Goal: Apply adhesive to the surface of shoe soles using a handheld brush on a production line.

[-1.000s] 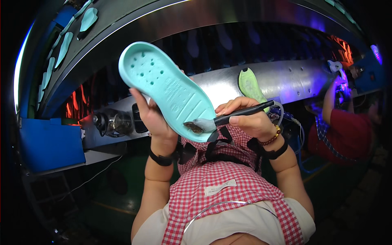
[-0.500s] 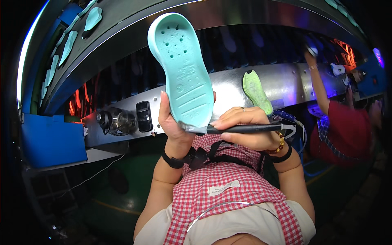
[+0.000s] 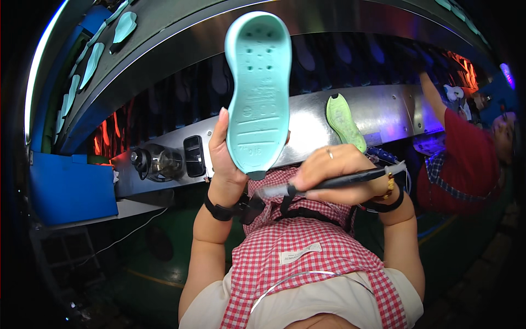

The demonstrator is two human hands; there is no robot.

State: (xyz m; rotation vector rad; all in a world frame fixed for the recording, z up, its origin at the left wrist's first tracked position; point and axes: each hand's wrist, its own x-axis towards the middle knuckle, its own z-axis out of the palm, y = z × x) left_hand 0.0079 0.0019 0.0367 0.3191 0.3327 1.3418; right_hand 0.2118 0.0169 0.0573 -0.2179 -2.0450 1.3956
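Note:
A turquoise shoe sole [image 3: 260,104] stands nearly upright over the bench, its inner side with small holes and ridges toward me. My left hand [image 3: 224,156] grips it by the lower end, thumb along the left edge and fingers behind. A dark patch shows at the sole's bottom tip. In my right hand [image 3: 345,172] is a brush [image 3: 350,180] with a black handle and a pale tube at its rear. The blurred grey brush tip is below the sole, apart from it, in front of my checked apron.
On the metal bench [image 3: 309,131] lie a green sole piece [image 3: 344,120], a black tray [image 3: 193,156] and a clear jug [image 3: 159,162]. Beyond it runs a conveyor [image 3: 164,27] with turquoise soles [image 3: 92,64]. A co-worker in red [image 3: 460,164] is at the right.
The sole has moved right and turned more upright. The brush tip, earlier at the sole's lower edge, has dropped down away from it. The co-worker's head has come into view.

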